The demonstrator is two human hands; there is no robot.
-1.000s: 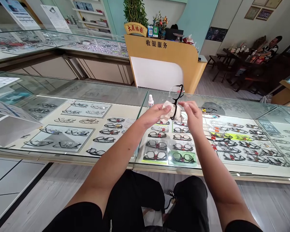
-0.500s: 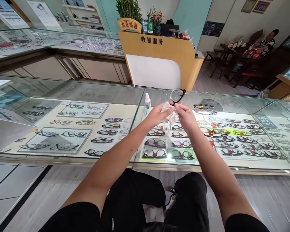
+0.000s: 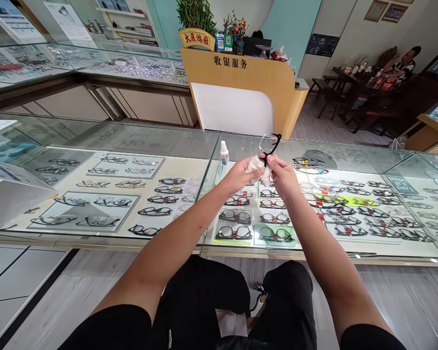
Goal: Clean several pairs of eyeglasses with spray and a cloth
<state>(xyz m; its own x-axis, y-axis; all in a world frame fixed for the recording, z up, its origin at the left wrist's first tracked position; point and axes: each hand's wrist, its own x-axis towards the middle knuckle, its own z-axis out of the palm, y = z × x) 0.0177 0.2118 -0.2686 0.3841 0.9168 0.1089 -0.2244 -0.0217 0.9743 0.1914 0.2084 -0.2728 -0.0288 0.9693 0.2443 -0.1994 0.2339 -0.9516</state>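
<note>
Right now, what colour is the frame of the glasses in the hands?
Black. The glasses frame shows best in the head view, above the cloth.

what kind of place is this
Most likely an optician's shop: glass display counters filled with rows of spectacle frames, a cashier desk, and both hands holding black-framed glasses in a cloth.

You hold one pair of black glasses (image 3: 269, 144) and one pale cloth (image 3: 256, 165) at mid-frame; one small white bottle (image 3: 224, 153) stands just left on the tabletop (image 3: 138, 141); one seated person (image 3: 405, 61) appears upper right.
</note>
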